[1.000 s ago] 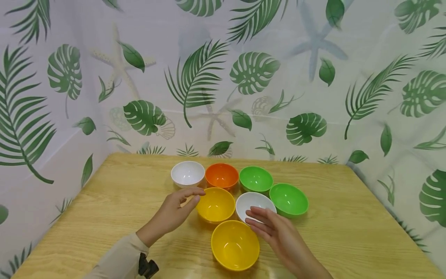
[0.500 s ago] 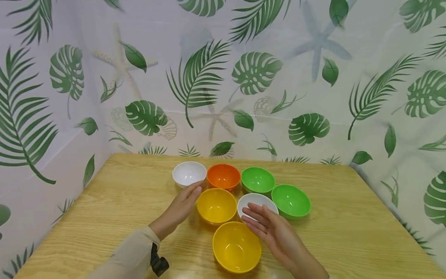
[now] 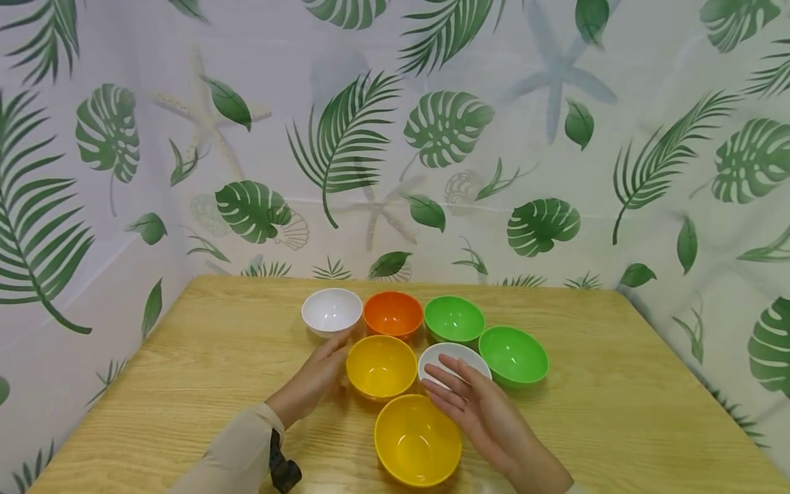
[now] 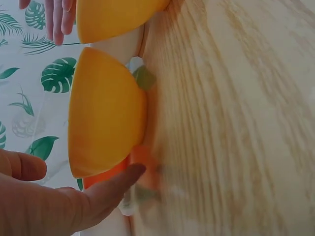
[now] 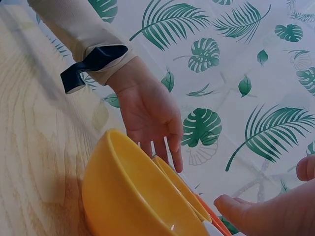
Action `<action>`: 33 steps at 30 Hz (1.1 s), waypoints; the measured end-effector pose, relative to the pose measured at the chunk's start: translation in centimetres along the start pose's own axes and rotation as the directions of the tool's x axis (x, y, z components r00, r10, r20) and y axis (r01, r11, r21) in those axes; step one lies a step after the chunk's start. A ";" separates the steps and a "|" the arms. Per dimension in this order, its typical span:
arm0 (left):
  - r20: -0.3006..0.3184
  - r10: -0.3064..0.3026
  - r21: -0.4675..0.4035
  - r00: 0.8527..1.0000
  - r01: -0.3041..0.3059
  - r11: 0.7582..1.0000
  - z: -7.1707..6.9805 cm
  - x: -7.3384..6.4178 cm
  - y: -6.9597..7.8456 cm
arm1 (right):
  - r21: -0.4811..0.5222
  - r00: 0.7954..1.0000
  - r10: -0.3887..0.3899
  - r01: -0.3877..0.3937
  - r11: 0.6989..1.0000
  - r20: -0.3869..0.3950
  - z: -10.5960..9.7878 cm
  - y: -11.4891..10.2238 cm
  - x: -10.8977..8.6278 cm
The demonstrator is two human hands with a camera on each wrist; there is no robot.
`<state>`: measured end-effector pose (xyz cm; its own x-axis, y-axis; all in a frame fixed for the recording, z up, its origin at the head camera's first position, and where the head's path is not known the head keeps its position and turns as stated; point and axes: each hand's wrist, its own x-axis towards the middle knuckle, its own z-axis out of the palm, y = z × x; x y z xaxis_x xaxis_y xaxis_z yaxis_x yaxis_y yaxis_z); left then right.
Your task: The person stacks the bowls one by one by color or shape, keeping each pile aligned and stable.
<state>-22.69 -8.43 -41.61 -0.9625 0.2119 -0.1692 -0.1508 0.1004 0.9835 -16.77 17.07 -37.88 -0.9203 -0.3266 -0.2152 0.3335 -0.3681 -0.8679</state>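
Note:
My left hand (image 3: pixel 313 379) is at the left side of the farther yellow bowl (image 3: pixel 382 368), its fingers extended by the bowl's outer wall. Whether they touch it I cannot tell. In the left wrist view, that yellow bowl (image 4: pixel 106 113) stands between the spread fingers and the nearer one. The right hand (image 3: pixel 481 412) hovers palm inward with straight fingers, to the right of the nearer yellow bowl (image 3: pixel 417 441). Its fingers partly cover a white bowl (image 3: pixel 433 357). In the right wrist view, the nearer yellow bowl (image 5: pixel 133 191) sits between both hands, and nothing is held.
At the back stand another white bowl (image 3: pixel 332 311), an orange bowl (image 3: pixel 393 314) and a green bowl (image 3: pixel 454 318). A second green bowl (image 3: pixel 513 355) is to the right. All rest on a wooden table (image 3: pixel 185 363), with a leaf-patterned cloth (image 3: pixel 370 137) behind it.
My left hand has come down from above the farther yellow bowl's left rim to low beside its wall. The right hand has shifted only slightly; the bowls keep their places.

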 end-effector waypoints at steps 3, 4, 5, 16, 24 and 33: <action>0.013 -0.059 -0.029 0.998 0.059 0.998 0.0 0.2 -0.1 | 0.009 1.000 -0.004 0.004 1.000 0.014 0.1 0.0 0.3; 0.016 -0.075 -0.033 0.997 0.076 0.997 -0.1 0.2 -0.2 | 0.008 1.000 -0.005 0.005 1.000 0.017 0.1 0.0 0.4; 0.018 -0.091 -0.037 0.996 0.092 0.995 0.0 0.3 -0.2 | 0.006 1.000 -0.007 0.007 1.000 0.020 0.1 0.0 0.4; 0.043 -0.102 -0.039 0.994 0.104 0.994 0.2 0.8 -0.7 | -0.029 1.000 -0.019 0.019 0.999 0.003 0.5 0.4 1.3; 0.055 -0.079 -0.062 0.995 0.083 0.995 0.3 1.2 -1.3 | -0.064 1.000 0.005 -0.005 0.998 -0.005 0.8 0.7 1.7; 0.043 -0.083 -0.051 0.996 0.085 0.995 0.3 1.3 -1.6 | -0.097 1.000 0.009 -0.011 0.995 -0.018 1.3 1.0 2.0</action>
<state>-23.67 -7.98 -43.39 -0.9361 0.2448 -0.2526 -0.2433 0.0680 0.9676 -18.05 14.96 -38.61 -0.9207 -0.3143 -0.2313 0.3223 -0.2781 -0.9049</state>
